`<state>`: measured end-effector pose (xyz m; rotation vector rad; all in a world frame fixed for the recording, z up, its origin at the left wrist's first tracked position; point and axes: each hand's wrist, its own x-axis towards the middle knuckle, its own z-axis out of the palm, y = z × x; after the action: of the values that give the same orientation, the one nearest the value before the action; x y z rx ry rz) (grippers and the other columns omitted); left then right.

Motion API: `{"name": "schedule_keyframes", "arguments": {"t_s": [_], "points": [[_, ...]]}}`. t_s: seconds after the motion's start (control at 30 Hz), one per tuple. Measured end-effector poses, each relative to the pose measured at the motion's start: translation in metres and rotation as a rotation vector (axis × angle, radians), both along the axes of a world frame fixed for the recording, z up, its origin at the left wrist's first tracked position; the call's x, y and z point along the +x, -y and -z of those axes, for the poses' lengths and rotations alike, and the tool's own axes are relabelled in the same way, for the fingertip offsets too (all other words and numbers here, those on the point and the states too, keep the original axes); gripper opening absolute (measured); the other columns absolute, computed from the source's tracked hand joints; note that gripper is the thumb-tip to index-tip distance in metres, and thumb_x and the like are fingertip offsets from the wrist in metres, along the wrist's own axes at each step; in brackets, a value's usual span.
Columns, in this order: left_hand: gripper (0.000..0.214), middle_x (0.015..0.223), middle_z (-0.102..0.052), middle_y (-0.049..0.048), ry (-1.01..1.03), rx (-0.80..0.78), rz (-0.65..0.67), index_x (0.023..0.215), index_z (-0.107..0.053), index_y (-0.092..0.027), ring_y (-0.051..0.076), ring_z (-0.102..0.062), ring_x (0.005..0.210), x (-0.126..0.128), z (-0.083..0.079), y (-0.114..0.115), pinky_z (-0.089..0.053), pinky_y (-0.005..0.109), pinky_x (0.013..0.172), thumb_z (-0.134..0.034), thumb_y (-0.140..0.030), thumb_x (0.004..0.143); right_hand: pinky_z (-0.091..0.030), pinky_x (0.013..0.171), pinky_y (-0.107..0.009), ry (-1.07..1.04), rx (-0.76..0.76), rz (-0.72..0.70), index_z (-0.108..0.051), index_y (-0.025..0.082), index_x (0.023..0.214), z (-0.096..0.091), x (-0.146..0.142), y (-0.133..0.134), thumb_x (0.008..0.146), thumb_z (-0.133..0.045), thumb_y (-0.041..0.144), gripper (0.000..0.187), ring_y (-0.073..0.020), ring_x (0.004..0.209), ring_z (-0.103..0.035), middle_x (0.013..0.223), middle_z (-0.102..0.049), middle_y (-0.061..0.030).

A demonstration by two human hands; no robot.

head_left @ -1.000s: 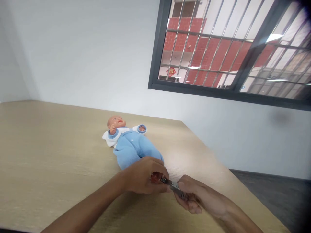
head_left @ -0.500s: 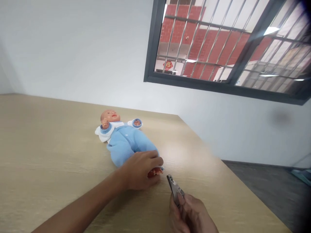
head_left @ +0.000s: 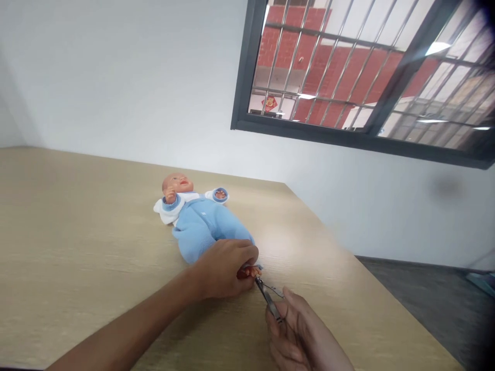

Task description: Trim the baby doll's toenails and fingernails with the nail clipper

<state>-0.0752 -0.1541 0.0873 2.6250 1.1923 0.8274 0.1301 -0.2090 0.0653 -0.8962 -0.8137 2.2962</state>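
A baby doll (head_left: pixel 201 221) in a light blue suit lies on its back on the wooden table (head_left: pixel 77 247), head toward the wall. My left hand (head_left: pixel 224 268) is closed round the doll's foot (head_left: pixel 250 271) at the near end. My right hand (head_left: pixel 297 335) grips a metal nail clipper (head_left: pixel 268 299), its jaws up against the doll's foot.
A white wall runs behind the table. A dark-framed barred window (head_left: pixel 363 77) sits at the upper right, with red brick beyond it. The table's right edge drops to a dark floor (head_left: pixel 429 304).
My right hand pulled the clipper back from the foot half a second ago and has now brought its jaws to the foot again. My left hand has kept hold of the foot.
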Motion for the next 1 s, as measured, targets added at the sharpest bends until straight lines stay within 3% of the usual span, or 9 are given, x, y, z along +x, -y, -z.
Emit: {"name": "schedule_keyframes", "arguments": {"t_s": [0.23, 0.33, 0.6, 0.73, 1.0], "points": [[0.015, 0.076, -0.052, -0.0033, -0.008, 0.004, -0.004, 0.076, -0.041, -0.020, 0.013, -0.039, 0.063, 0.0003, -0.0007, -0.0016, -0.021, 0.029, 0.055, -0.056, -0.023, 0.075, -0.018, 0.033, -0.015, 0.029, 0.011, -0.045, -0.059, 0.017, 0.071, 0.0052, -0.0079, -0.0009, 0.071, -0.070, 0.066, 0.050, -0.0043, 0.031, -0.029, 0.041, -0.038, 0.0085], [0.016, 0.075, -0.051, -0.0032, -0.011, 0.002, 0.000, 0.075, -0.041, -0.020, 0.013, -0.039, 0.062, 0.0002, -0.0008, -0.0021, -0.021, 0.030, 0.054, -0.056, -0.023, 0.073, -0.018, 0.035, -0.015, 0.057, -0.001, 0.021, -0.059, 0.016, 0.074, 0.0031, -0.0074, 0.0007, 0.075, -0.068, 0.062, 0.047, -0.0039, 0.034, -0.030, 0.044, -0.039, 0.0081], [0.016, 0.077, -0.053, -0.0018, -0.065, 0.048, -0.009, 0.077, -0.040, -0.020, 0.014, -0.045, 0.065, -0.0003, -0.0019, 0.0002, -0.021, 0.031, 0.054, -0.055, -0.023, 0.077, -0.018, 0.035, -0.015, -0.004, 0.007, 0.023, -0.056, 0.017, 0.073, 0.0040, -0.0047, 0.0025, 0.083, -0.063, 0.061, 0.045, -0.0036, 0.034, -0.023, 0.046, -0.035, 0.0085], [0.015, 0.077, -0.053, -0.0024, -0.071, 0.054, -0.018, 0.077, -0.040, -0.021, 0.014, -0.044, 0.065, -0.0004, -0.0019, 0.0008, -0.022, 0.031, 0.055, -0.055, -0.023, 0.076, -0.019, 0.035, -0.015, -0.005, 0.015, -0.002, -0.056, 0.017, 0.073, 0.0029, -0.0066, 0.0034, 0.082, -0.063, 0.061, 0.045, -0.0036, 0.034, -0.026, 0.045, -0.036, 0.0083], [0.017, 0.078, -0.052, -0.0025, -0.070, 0.053, -0.015, 0.077, -0.038, -0.021, 0.014, -0.044, 0.066, 0.0003, -0.0014, 0.0000, -0.022, 0.031, 0.056, -0.055, -0.021, 0.074, -0.013, 0.033, -0.014, -0.041, -0.014, -0.008, -0.054, 0.018, 0.069, 0.0015, -0.0055, 0.0037, 0.077, -0.070, 0.057, 0.043, -0.0025, 0.033, -0.018, 0.043, -0.030, 0.0104]]}}
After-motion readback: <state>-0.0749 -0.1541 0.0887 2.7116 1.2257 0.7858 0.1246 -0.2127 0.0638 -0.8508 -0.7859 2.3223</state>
